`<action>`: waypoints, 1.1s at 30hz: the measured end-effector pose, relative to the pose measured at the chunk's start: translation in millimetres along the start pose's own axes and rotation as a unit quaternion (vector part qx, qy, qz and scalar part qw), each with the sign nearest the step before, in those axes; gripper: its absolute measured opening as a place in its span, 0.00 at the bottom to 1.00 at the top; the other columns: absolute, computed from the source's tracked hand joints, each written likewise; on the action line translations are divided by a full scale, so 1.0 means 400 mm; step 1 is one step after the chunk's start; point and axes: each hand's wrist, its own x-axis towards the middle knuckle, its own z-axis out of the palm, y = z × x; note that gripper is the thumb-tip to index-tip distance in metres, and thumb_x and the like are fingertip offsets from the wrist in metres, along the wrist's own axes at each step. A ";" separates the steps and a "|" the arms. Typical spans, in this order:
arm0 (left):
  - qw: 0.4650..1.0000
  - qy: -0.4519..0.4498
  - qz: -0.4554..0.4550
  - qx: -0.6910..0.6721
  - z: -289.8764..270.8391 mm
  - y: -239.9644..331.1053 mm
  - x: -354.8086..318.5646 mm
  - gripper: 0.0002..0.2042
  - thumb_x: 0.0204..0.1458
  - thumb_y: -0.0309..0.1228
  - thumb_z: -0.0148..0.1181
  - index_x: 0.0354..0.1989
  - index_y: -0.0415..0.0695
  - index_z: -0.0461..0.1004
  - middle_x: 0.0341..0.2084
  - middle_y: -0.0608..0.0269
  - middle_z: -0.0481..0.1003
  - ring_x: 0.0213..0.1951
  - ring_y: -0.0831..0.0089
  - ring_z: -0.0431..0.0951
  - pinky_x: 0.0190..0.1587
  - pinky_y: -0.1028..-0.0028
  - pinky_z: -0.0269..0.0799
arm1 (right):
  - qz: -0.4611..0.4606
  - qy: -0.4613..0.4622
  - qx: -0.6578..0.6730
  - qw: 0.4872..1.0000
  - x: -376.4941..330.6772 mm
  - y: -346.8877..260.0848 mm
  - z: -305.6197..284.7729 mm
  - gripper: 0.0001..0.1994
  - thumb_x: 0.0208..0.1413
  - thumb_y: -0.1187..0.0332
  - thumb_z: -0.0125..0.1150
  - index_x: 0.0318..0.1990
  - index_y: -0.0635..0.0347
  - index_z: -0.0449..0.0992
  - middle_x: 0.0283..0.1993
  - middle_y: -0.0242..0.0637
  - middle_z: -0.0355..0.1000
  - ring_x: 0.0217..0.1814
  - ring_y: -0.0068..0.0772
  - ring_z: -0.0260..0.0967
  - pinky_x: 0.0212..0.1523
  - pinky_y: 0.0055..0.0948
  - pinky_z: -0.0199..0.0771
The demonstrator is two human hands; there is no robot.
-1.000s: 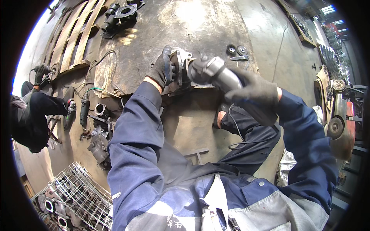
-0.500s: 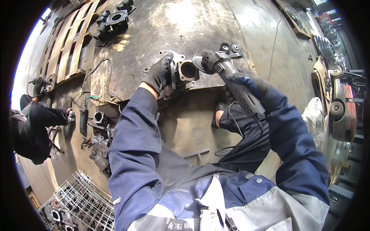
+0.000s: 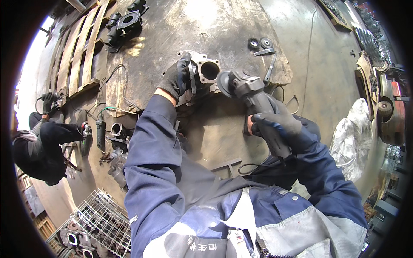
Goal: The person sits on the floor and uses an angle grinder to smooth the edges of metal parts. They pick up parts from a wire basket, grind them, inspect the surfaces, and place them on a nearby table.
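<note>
My gloved left hand (image 3: 178,79) grips a grey cast metal housing (image 3: 205,71) with a round bore, resting on a worn steel plate (image 3: 223,26). My gloved right hand (image 3: 275,127) holds the body of a grey angle grinder (image 3: 247,92). Its disc (image 3: 223,84) sits just right of the housing's bore, close to the casting's edge. A black cable runs from the grinder down toward my lap.
Another dark casting (image 3: 127,23) lies on a wooden pallet (image 3: 79,56) at top left. Two small discs (image 3: 259,43) and a flat bar lie beyond the housing. A seated person (image 3: 41,146) works at left. A wire basket (image 3: 97,223) of parts stands lower left; a second grinder (image 3: 100,131) lies nearby.
The grinder has swung from across the housing to its right side, with my right hand lower and nearer me. My left hand keeps its hold on the casting.
</note>
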 end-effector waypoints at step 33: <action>0.972 -0.076 0.176 0.135 0.021 0.002 -0.017 0.25 0.70 0.50 0.53 0.58 0.38 0.76 0.47 0.51 0.82 0.44 0.58 0.83 0.53 0.61 0.82 | 0.077 0.004 0.235 0.969 -0.047 0.095 -0.030 0.30 0.64 0.57 0.70 0.66 0.56 0.61 0.47 0.44 0.74 0.44 0.39 0.79 0.46 0.40 0.86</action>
